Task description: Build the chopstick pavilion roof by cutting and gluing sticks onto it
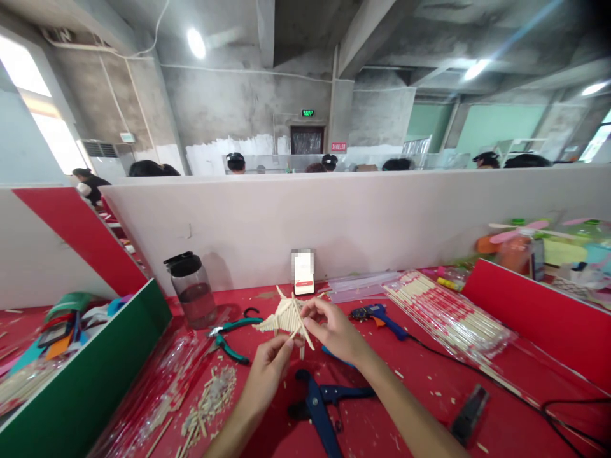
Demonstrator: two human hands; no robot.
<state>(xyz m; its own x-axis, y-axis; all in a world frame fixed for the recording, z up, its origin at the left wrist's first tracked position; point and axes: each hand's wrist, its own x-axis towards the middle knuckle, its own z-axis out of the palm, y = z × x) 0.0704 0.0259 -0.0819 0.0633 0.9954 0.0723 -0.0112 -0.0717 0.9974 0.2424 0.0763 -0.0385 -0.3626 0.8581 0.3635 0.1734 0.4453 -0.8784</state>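
Head view, one frame. The stick model (285, 318), a small fan-shaped frame of pale wooden sticks, sits at centre frame, held above the red table (429, 388). The left hand (267, 374) comes up from lower centre, thumb and fingers pinched together on the model's lower edge. The right hand (335, 331) enters from lower right, fingertips closed on the model's upper right side, where a stick juts out. Both hands are clamped on the same piece, close to each other but not clearly touching. Below the hands, blue-handled cutters (317, 402) lie on the table. Left of the model lie green-handled pliers (230, 335), and beyond them a dark-lidded jar (191, 289) stands upright. A scatter of stick offcuts (210, 397) lies at lower left. Right of the hands a blue glue gun (377, 315) rests on its side, its black cord trailing to lower right. Further right lie wrapped stick bundles (449, 316). A phone (303, 271) leans on the white partition (358, 216) behind the model. A small black tool (470, 413) lies at lower right. Heads of other people show above the partition.
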